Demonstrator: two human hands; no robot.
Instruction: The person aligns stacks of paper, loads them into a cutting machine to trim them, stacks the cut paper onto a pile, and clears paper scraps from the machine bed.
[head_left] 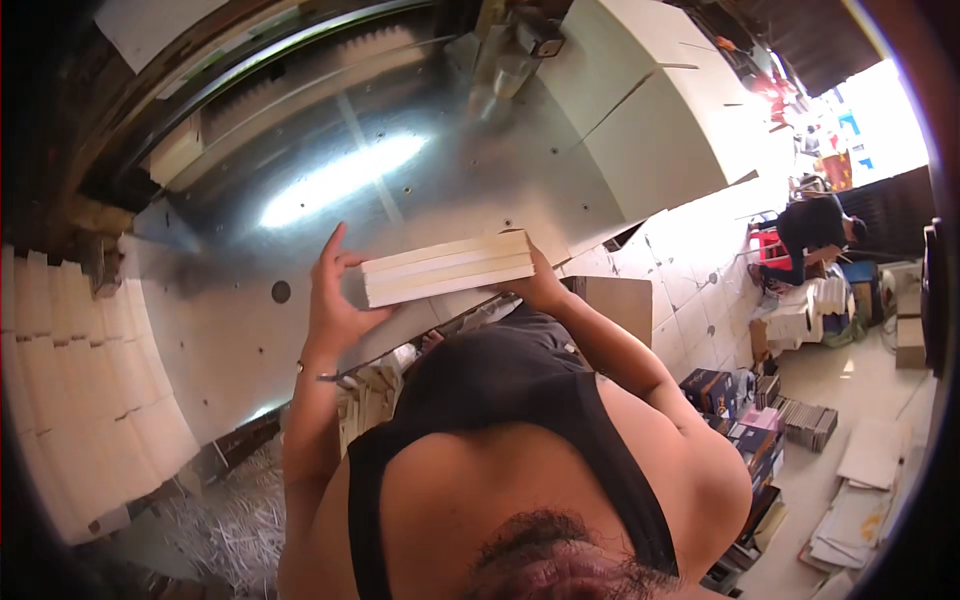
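A: Where do we find the paper stack (450, 268), and in what condition?
B: We find it in front of the wearer's torso, near the close edge of the metal table (225, 340); it is pale, block-shaped and layered in bands, its right end slightly higher in our view than its left; we cannot tell whether its underside touches the table.

A: What do we record for the hands?
B: We record the right hand (540, 285) gripping the right end of the stack, its fingers partly hidden; the left hand (338, 300) stands at the left end, thumb and fingers spread wide apart; we cannot tell whether its thumb touches the lower corner.

A: What do we note on the table and around it?
B: We note a bright glare across the metal and a dark round hole (281, 292) left of the left hand; tall rows of white paper piles (85, 375) occupy the far left; pale panels (655, 150) lie at the upper right; loose paper shreds (235, 530) are heaped at the lower left.

A: And farther off to the right?
B: We see a co-worker (812, 235) in dark clothing, bent forward beside a red object (768, 248); nearer to us, dark boxes (708, 390) rest on the floor behind the wearer's right arm.
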